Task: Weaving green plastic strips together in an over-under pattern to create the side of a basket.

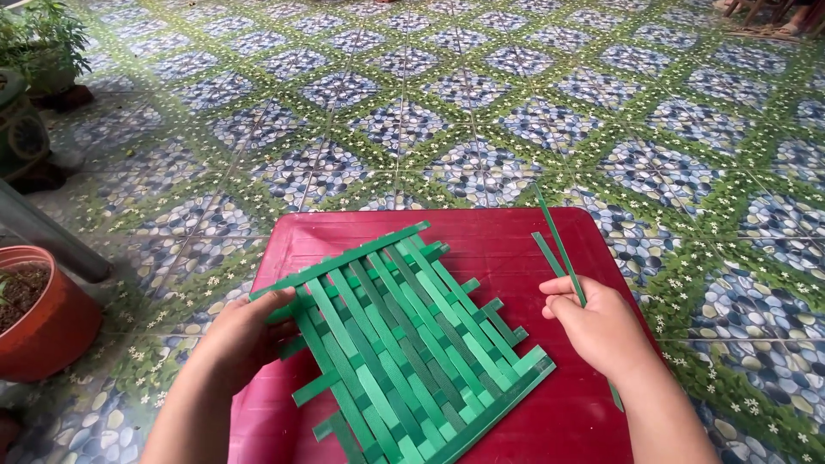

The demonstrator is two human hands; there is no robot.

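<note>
**Woven green mat on the red table**

Your left hand (245,331) lies with curled fingers on the left edge of the woven green mat (404,339), mid-table (516,236). Your right hand (597,326) pinches a loose green strip (559,245) just right of it.

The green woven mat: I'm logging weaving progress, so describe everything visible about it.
The green woven mat of flat strips lies flat and skewed on the red square table. Light and dark green strips cross over and under; loose ends jut out all round. The left hand presses its left edge; the right hand, apart, holds loose green strips.
</note>
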